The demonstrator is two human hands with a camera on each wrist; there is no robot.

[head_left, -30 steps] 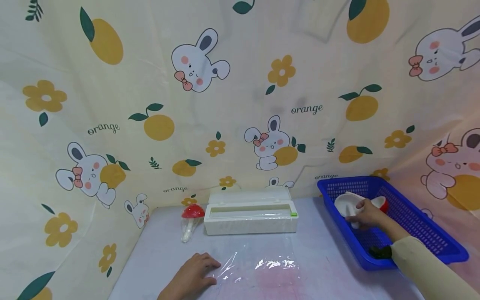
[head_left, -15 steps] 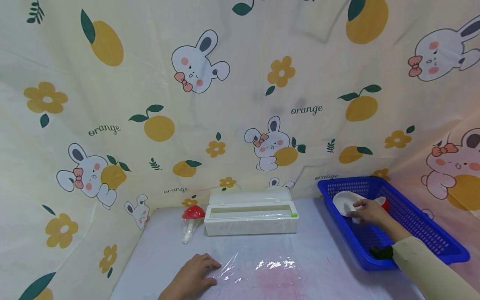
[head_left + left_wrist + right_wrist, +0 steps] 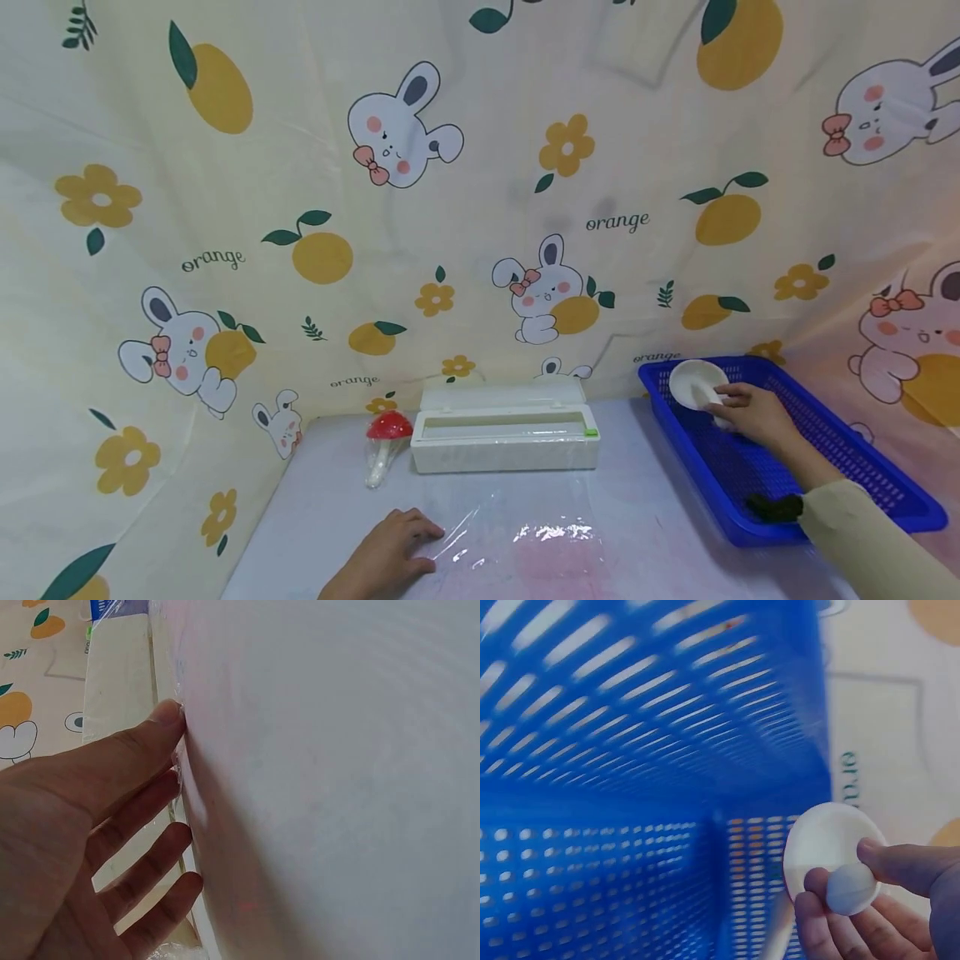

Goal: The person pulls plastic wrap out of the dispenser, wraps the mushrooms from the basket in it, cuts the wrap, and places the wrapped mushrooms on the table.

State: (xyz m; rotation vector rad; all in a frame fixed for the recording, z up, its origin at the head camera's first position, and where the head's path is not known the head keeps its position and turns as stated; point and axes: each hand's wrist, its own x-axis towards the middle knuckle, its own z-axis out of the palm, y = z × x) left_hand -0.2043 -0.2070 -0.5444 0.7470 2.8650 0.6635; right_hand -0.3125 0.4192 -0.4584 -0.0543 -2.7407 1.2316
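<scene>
My right hand (image 3: 761,417) pinches a toy mushroom (image 3: 693,385) by its white stem over the far left part of the blue basket (image 3: 757,533). The pale underside of its cap faces me. In the right wrist view, thumb and fingers close around the stem, and the rounded stem end (image 3: 853,889) points at the camera. My left hand (image 3: 386,550) rests on the table at the left edge of a clear plastic film sheet (image 3: 555,550), fingers loosely spread. In the left wrist view the thumb and fingertips touch down along the film's edge.
Behind the film stands a white film dispenser box (image 3: 506,454), lid raised. Left of it lies a red-capped mushroom (image 3: 390,427) wrapped in film. A dark green item (image 3: 774,507) sits in the basket's near end. A printed cloth (image 3: 480,208) hangs close behind the table.
My right hand has raised the mushroom slightly from inside the basket, so its cap now overlaps the far rim. The left hand stays in place on the film.
</scene>
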